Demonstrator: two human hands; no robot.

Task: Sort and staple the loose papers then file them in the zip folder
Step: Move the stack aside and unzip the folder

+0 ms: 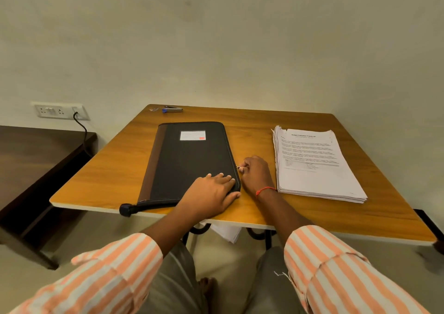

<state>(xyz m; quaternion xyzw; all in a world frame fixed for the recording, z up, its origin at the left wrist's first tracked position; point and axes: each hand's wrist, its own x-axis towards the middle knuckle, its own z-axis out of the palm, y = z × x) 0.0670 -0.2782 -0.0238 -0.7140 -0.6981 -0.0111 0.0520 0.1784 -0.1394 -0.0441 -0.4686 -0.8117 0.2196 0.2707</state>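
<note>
A black zip folder (pixel 189 159) with a brown spine and a white label lies flat in the middle of the wooden table (pixel 115 164). My left hand (pixel 211 193) presses flat on its near right corner. My right hand (pixel 255 170) pinches the small metal zip pull (pixel 237 167) on the folder's right edge. A thick stack of printed papers (pixel 312 164) sits to the right of the folder. A stapler (pixel 172 109) with a blue end lies at the table's far left edge.
A few loose staples or clips (pixel 153 109) lie beside the stapler. A dark low table (pixel 36 159) stands to the left, below a wall socket (pixel 60 111) with a black cable. Some white paper (pixel 228 233) hangs under the table's near edge.
</note>
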